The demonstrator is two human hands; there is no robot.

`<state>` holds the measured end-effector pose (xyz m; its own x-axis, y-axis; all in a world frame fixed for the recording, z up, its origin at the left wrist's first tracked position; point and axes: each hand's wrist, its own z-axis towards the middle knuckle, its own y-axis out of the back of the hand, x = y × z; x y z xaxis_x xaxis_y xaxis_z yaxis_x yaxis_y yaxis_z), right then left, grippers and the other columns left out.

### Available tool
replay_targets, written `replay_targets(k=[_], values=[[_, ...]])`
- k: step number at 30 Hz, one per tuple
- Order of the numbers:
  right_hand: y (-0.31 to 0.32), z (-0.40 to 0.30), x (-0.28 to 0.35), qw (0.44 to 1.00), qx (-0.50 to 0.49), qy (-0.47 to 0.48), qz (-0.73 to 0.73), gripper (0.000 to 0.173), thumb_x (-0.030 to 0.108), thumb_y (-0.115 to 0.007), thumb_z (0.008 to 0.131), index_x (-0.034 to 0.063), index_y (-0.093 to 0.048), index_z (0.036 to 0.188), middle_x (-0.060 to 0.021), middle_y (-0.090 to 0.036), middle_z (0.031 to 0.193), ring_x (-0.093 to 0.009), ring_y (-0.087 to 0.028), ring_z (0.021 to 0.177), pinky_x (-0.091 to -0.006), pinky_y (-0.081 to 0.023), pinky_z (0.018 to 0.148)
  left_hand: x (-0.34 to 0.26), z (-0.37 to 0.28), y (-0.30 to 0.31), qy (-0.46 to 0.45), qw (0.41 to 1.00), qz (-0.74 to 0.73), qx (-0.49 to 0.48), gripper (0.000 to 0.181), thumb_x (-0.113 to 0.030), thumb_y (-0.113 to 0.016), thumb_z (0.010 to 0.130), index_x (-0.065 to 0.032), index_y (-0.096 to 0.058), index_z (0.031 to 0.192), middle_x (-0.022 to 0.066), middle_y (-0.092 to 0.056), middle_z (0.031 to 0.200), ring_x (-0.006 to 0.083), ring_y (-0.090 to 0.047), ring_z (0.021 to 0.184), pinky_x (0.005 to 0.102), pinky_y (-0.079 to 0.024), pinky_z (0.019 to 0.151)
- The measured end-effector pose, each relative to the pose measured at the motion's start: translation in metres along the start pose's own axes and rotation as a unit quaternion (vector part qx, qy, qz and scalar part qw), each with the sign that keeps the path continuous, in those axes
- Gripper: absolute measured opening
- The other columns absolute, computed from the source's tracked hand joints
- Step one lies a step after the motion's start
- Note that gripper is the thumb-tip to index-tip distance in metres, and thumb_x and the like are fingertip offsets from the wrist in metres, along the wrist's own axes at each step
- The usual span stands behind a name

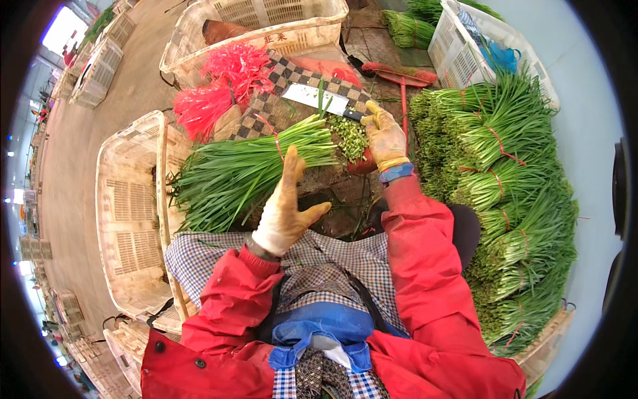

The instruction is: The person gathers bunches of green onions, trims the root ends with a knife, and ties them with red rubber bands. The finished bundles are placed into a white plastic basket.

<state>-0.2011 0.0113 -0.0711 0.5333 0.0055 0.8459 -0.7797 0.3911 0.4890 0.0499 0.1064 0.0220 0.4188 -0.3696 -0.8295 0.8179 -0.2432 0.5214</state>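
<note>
A bundle of green garlic chives (pixel 254 159), tied with a red band, lies in front of me with its trimmed ends pointing right. My left hand (pixel 284 209), in a stained glove, is spread just below the bundle and holds nothing. A cleaver-like knife (pixel 319 98) with a wide blade and black handle rests flat on a checkered cloth (pixel 294 75); bits of chive cling to its blade. My right hand (pixel 386 134), also gloved, is at the end of that handle; I cannot tell whether it grips it. Chopped stem ends (pixel 350 137) are heaped below the handle.
Many tied chive bundles (pixel 498 189) are stacked at right. Red plastic ties (pixel 224 85) lie at upper left. Plastic crates stand at left (pixel 132 199), at the top (pixel 249 40) and upper right (pixel 463 55). A red-handled brush (pixel 401 77) lies beyond the knife.
</note>
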Motion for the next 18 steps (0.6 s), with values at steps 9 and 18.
replay_targets(k=[9,18], values=[[-0.028,0.032,0.018,0.909,0.165,0.067,-0.377,0.033,0.019,-0.041,0.097,0.0177,-0.057,0.124,-0.0105,-0.065,0.108,-0.031,-0.062,0.103,-0.0424,-0.049,0.087,0.070,0.081,-0.026,0.067,0.801,0.579,0.137,0.125,-0.045,-0.084,0.059,-0.0278,-0.003,0.153,0.0122,-0.027,0.152,0.0374,-0.032,0.136,0.0681,-0.028,0.101],[-0.014,0.062,0.028,0.924,0.254,-0.036,-0.282,0.035,0.014,-0.047,0.089,0.0054,-0.056,0.121,-0.0206,-0.061,0.117,-0.035,-0.062,0.106,-0.0461,-0.050,0.088,0.081,0.132,0.049,0.036,0.965,0.184,0.181,0.127,-0.023,-0.091,0.056,-0.0050,-0.008,0.151,0.0200,-0.050,0.133,0.0308,-0.052,0.121,0.0331,-0.040,0.103]])
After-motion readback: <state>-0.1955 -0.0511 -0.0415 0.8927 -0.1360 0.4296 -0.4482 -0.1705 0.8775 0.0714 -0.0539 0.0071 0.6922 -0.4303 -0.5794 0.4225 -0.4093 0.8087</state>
